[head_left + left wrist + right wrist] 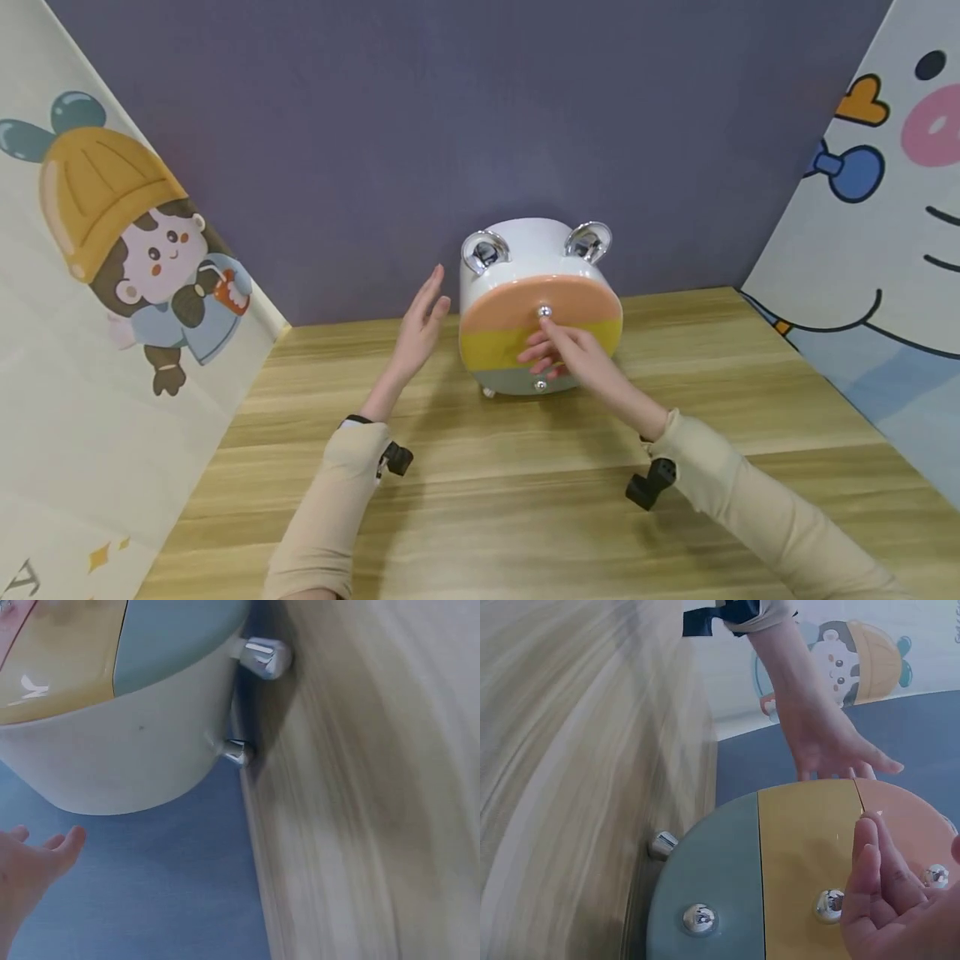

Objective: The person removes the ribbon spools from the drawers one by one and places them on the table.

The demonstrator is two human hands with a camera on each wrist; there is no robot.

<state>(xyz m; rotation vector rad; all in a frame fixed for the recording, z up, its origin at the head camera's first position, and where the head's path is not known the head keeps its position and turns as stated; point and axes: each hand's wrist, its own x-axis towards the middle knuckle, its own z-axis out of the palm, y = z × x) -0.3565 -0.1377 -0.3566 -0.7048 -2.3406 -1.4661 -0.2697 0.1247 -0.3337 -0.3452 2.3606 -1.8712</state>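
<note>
A small white cabinet (517, 262) with an oval front stands on the wooden table. Its three drawer fronts are an orange-pink top drawer (517, 302), a yellow middle drawer (487, 350) and a grey-green bottom drawer (705, 862). My right hand (581, 358) is before the front, fingers loosely bent, its uppermost fingertip just below the silver top knob (545, 312). That knob shows uncovered, and whether the fingertip touches it I cannot tell. To the cabinet's left, my left hand (420, 333) is held up with fingers extended, apart from the white side wall (135, 757).
Two shiny silver ears (486, 250) stick up from the cabinet top, and short silver feet (266, 658) lift it off the wooden table (480, 517). A dark blue-grey wall (480, 108) rises behind. Cartoon-printed panels (45, 358) flank both sides.
</note>
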